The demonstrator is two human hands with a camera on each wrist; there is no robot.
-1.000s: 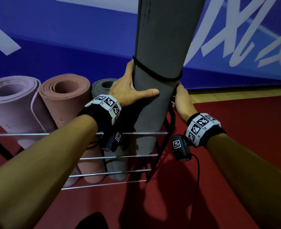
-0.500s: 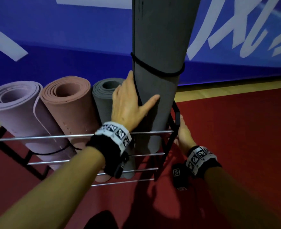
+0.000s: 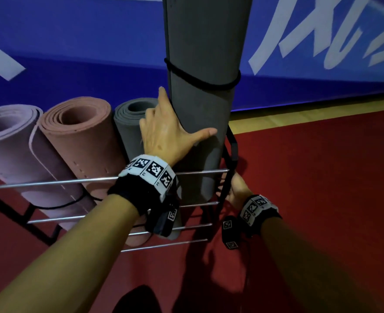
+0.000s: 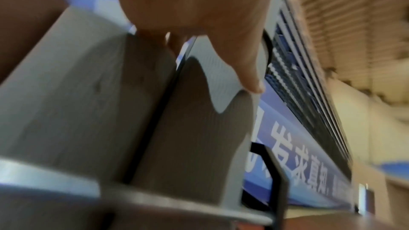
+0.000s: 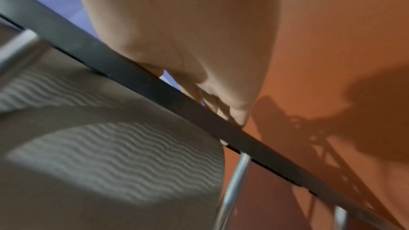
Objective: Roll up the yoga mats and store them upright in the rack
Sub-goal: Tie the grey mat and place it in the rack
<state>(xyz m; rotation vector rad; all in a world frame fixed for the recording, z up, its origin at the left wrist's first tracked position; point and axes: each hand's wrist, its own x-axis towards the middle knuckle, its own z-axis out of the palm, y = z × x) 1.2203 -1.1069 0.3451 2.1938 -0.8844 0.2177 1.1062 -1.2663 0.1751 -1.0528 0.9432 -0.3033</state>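
Note:
A tall grey rolled mat tied with a black cord stands upright in the right end of the rack, its lower end behind the silver rails. My left hand holds it at mid height, thumb across the front and fingers up its left side; the left wrist view shows the thumb lying on the mat. My right hand is low at the rack's right end. Its fingers reach behind the black frame bar beside the mat; what they hold is hidden.
Three other rolled mats lean in the rack to the left: lilac, pink and a shorter grey one just beside my left hand. Red floor lies to the right, with a blue banner wall behind.
My right hand has dropped from the mat's right side to the rack's end frame. The left hand now sits lower against the mat, and the mat stands more upright.

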